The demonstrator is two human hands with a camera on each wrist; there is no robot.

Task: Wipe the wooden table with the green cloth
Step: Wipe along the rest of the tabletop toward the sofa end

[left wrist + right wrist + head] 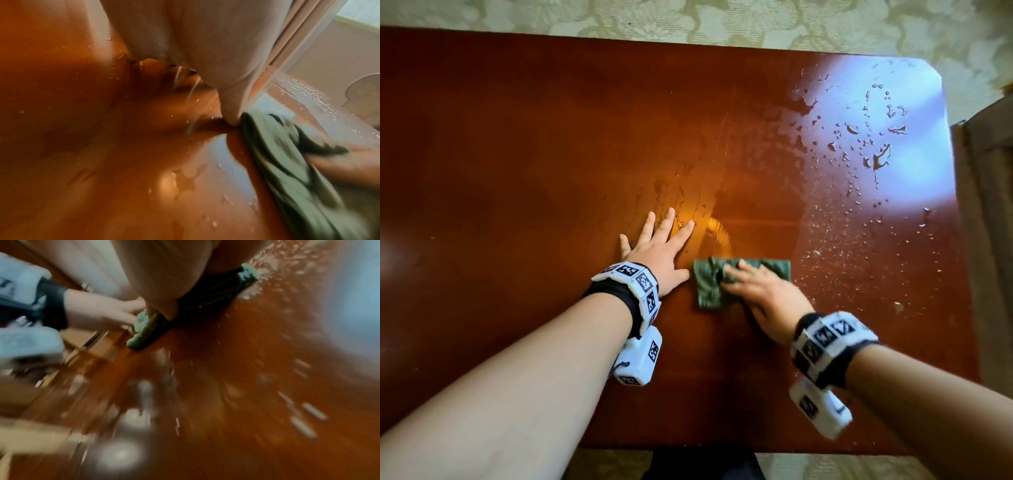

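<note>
The green cloth [709, 284] lies folded on the red-brown wooden table [517, 154], near its middle. My right hand [760, 291] lies flat on the cloth and presses it down, fingers pointing left; the hand is motion-blurred. My left hand [657, 246] rests flat on the wood just left of the cloth, fingers spread, thumb tip touching the cloth's left edge. In the left wrist view the thumb [232, 116] meets the cloth [287, 170]. The right wrist view shows the cloth [148, 335] under my palm, blurred.
Water drops and small puddles [876, 150] cover the table's right part, under a bright reflection. A patterned pale carpet [756, 24] lies beyond the far edge. A brown piece of furniture [989, 171] stands past the right edge. The near table edge [722, 448] is close to my body.
</note>
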